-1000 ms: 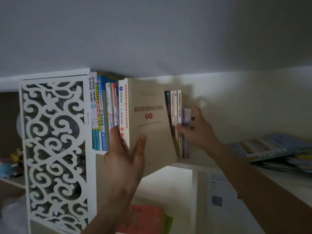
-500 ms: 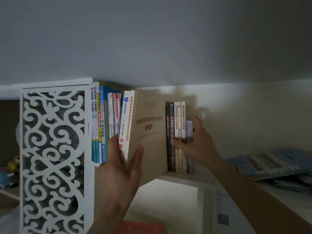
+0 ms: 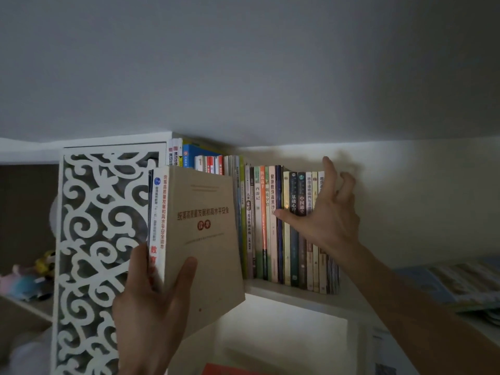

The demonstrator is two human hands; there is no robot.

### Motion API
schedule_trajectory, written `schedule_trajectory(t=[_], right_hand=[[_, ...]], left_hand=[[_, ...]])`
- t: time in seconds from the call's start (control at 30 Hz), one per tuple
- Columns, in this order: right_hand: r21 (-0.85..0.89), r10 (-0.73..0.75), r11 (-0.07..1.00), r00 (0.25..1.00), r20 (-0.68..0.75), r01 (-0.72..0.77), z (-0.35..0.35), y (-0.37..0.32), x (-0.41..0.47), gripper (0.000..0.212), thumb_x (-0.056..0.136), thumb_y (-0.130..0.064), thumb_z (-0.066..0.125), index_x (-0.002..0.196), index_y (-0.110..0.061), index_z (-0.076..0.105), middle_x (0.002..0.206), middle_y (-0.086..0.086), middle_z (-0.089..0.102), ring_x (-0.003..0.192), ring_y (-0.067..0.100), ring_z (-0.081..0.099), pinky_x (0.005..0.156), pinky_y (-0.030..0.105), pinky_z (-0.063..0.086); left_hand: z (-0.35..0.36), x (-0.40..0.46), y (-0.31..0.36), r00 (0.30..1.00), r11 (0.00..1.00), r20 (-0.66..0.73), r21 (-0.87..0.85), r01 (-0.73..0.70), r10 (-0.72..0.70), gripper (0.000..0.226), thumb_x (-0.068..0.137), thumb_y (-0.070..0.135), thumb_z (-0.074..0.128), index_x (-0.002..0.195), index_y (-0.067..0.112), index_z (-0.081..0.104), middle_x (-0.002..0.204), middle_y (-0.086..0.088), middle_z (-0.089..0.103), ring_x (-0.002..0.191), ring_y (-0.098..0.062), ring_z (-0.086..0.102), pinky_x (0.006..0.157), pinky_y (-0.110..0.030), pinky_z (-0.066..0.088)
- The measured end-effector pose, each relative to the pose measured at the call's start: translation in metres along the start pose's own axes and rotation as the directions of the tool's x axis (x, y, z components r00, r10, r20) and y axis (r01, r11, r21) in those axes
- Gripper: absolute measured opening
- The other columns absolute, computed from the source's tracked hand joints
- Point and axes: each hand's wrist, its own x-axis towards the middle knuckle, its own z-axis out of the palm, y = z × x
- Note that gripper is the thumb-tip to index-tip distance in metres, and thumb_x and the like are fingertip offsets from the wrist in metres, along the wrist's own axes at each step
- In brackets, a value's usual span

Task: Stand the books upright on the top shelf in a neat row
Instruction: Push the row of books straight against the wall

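My left hand (image 3: 151, 301) grips a tan book (image 3: 205, 239) by its lower spine, thumb on the front cover, together with a thin dark book behind it. The tan book is out in front of the row, its bottom below the top shelf (image 3: 292, 292). A row of upright books (image 3: 270, 226) stands on that shelf, from tall blue and white ones at the left to thin booklets at the right end. My right hand (image 3: 324, 212) is spread over the right end of the row, thumb on the spines and fingers reaching behind the last books.
A white carved lattice panel (image 3: 102, 253) closes the shelf's left end. More books lie flat in a pile (image 3: 454, 282) on the shelf at the far right. The ceiling is close above the row. A red book (image 3: 230, 370) lies below.
My left hand has pulled the tan book out of the row, toward me and to the left. Several more spines now show in the row, and my right hand has opened wider over the right end.
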Motion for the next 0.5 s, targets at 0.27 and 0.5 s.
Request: schedule_trajectory(t=[0.27, 0.5], right_hand=[[0.147, -0.086, 0.986, 0.995, 0.044, 0.078, -0.001, 0.016, 0.013, 0.127, 0.055, -0.073, 0.086, 0.154, -0.045, 0.011, 0.139, 0.009, 0.044, 0.120, 0.031, 0.054, 0.087, 0.041, 0.048], [0.250, -0.121, 0.963, 0.990, 0.074, 0.099, -0.007, 0.027, 0.019, 0.121, 0.058, -0.061, 0.091, 0.153, -0.046, 0.018, 0.134, 0.004, 0.047, 0.110, 0.014, 0.047, 0.088, 0.036, 0.041]], left_hand=[[-0.001, 0.001, 0.007, 0.998, 0.995, 0.055, -0.088, 0.037, -0.032, 0.040, 0.082, 0.032, 0.080, 0.114, 0.036, 0.056, 0.095, 0.035, 0.068, 0.083, 0.009, 0.062, 0.070, -0.025, 0.048], [0.002, 0.003, 0.017, 0.996, 0.984, 0.080, -0.169, 0.058, -0.045, 0.038, 0.081, 0.032, 0.082, 0.112, 0.034, 0.060, 0.093, 0.027, 0.071, 0.083, 0.011, 0.065, 0.068, -0.019, 0.044]])
